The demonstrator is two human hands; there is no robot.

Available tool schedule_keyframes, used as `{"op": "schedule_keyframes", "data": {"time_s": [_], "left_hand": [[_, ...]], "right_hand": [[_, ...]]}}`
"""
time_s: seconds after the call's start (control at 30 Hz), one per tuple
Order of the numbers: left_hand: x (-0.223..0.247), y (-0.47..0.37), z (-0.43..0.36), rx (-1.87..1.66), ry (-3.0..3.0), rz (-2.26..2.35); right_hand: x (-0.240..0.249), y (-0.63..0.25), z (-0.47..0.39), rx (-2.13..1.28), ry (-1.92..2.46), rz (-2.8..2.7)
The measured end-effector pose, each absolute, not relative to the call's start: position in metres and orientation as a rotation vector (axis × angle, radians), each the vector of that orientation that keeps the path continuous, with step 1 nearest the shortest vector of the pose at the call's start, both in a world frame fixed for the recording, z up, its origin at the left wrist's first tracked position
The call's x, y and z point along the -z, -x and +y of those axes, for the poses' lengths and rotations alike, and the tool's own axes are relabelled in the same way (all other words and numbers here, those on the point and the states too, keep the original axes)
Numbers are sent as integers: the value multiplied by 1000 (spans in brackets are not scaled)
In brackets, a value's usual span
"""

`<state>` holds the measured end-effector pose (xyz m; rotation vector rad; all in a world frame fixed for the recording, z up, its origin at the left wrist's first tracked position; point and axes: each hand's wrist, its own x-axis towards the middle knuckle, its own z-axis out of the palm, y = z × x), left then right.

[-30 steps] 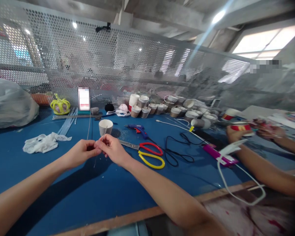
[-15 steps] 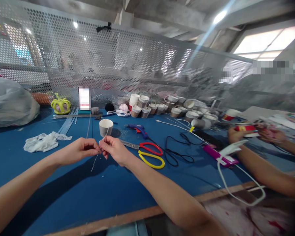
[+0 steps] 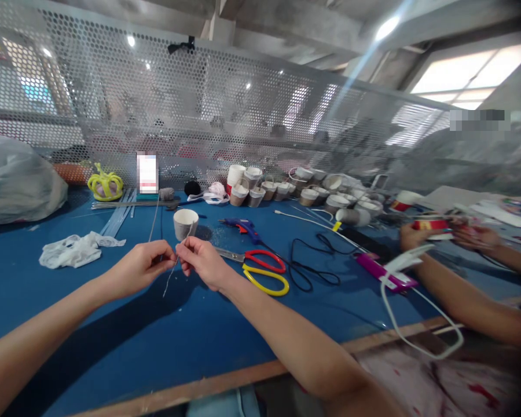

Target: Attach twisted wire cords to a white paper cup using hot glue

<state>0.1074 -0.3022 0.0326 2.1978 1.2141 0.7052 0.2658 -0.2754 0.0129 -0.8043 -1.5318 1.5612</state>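
A thin grey strand (image 3: 169, 282) runs between my fingers, its loose end hanging over the blue table. My left hand (image 3: 150, 263) pinches it from the left. Close beside, my right hand (image 3: 200, 260) is closed on the strand too, with a short piece sticking up above the fingers. Just behind my right hand stands a paper cup (image 3: 185, 224) wrapped in grey. Another length of grey yarn (image 3: 154, 217) reaches from a small grey ball (image 3: 167, 194) down to my left hand. Scissors (image 3: 264, 272) with red and yellow handles lie right of my right hand.
A blue glue gun (image 3: 242, 227) lies behind the scissors, near black cable. Many wrapped cups (image 3: 336, 202) stand along the mesh screen. White cloth (image 3: 72, 251) and a yellow crocheted piece (image 3: 105, 184) are at left. At right, another person's hands (image 3: 414, 237) hold a red cup.
My hands have moved slightly, with a small gap now showing between their fingertips. The strand is still held. The view has shifted a little.
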Motion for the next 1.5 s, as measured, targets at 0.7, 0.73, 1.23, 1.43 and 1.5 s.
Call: {"op": "schedule_keyframes", "data": {"time_s": [0.7,0.73,1.23,1.43,1.5], "left_hand": [[-39,-110,-308,-677,-1314,979],[-38,-110,-308,-684,-1312,978],[-40,-107,-305,-675,-1308,975],[-38,-108,-305,-668,-1405,1019],[-36,-108,-304,-651,-1474,1040]], "right_hand": [[-18,-264,-282,-1466,769,-1583],[-19,-264,-282,-1465,762,-1583],[-18,-263,-282,-1502,744,-1511],[-14,-264,-280,-1529,742,-1557],[-14,-264,-279,-1541,748,-1550]]}}
